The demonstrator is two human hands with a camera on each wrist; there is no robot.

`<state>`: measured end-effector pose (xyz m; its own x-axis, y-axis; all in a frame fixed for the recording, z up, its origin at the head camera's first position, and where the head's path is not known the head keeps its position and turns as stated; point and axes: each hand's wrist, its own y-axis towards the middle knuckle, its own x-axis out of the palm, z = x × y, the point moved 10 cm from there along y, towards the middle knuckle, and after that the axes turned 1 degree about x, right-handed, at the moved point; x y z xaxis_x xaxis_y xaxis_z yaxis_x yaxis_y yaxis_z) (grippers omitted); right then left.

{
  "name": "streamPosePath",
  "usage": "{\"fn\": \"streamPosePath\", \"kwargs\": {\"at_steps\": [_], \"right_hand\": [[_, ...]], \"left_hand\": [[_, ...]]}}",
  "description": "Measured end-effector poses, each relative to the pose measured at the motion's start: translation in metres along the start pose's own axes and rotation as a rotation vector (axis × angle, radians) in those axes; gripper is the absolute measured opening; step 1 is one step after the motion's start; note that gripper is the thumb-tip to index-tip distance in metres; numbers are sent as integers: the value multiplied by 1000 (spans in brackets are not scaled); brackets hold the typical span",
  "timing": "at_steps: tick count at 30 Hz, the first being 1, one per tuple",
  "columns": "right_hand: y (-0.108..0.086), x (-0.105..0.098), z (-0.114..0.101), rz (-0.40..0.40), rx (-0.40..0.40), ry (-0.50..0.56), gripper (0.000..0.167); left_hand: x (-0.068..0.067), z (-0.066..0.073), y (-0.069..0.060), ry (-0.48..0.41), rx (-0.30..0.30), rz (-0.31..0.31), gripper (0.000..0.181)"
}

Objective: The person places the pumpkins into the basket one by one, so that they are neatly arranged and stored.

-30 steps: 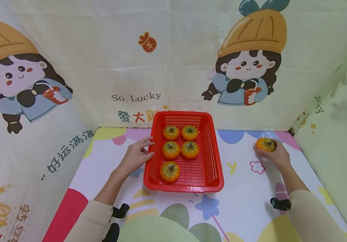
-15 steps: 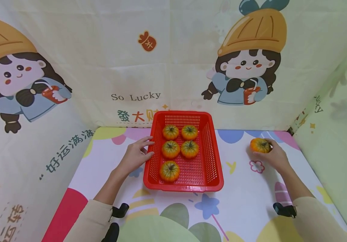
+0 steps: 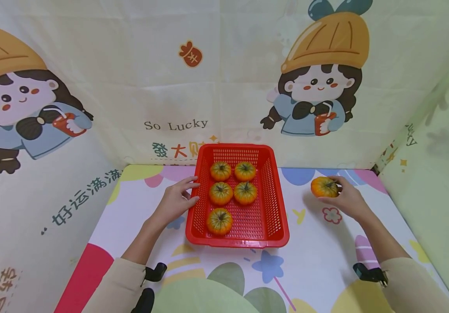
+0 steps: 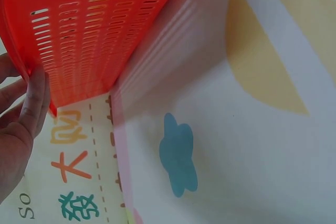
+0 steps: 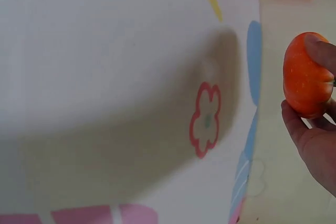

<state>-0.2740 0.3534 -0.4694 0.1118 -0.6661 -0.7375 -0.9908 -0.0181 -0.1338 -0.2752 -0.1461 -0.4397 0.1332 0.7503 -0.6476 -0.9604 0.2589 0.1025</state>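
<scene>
In the head view my left hand (image 3: 177, 199) rests its fingertips and thumb against the left rim of a red plastic basket (image 3: 237, 243). Its fingers look relaxed at the rim in the left wrist view, where the perforated side wall (image 4: 89, 35) shows. Several small orange pumpkins sit inside the basket, including a front one (image 3: 219, 221); the front right part of its floor is bare. My right hand (image 3: 345, 198) grips another small pumpkin (image 3: 323, 187) between thumb and fingers. That pumpkin is off the table, its shadow lying below it; its smooth orange side shows in the right wrist view.
A table with a colourful printed cover (image 3: 306, 252) lies under everything. Printed cloth walls (image 3: 240, 100) stand behind it and on both sides. The basket stands close to the back wall. Black straps with mounts (image 3: 155, 273) sit at both wrists.
My right hand has carried its pumpkin leftward from the right side of the table, and it is now higher. The left hand and the basket have stayed in place.
</scene>
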Motion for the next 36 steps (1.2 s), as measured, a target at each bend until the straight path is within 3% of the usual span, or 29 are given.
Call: {"fn": "streamPosePath", "kwargs": {"at_steps": [15,25,36], "right_hand": [[-6,17,-61,-61,-63,26,90],[-13,32,-101,-73,-190,63,87],[-19,45,-133,-136,-232,90,88]], "left_hand": [[-1,0,0,-13,-5,-1,47],[-1,-1,1,-15,-14,-4,48],[0,0,0,-15,-17,-10,49]]}}
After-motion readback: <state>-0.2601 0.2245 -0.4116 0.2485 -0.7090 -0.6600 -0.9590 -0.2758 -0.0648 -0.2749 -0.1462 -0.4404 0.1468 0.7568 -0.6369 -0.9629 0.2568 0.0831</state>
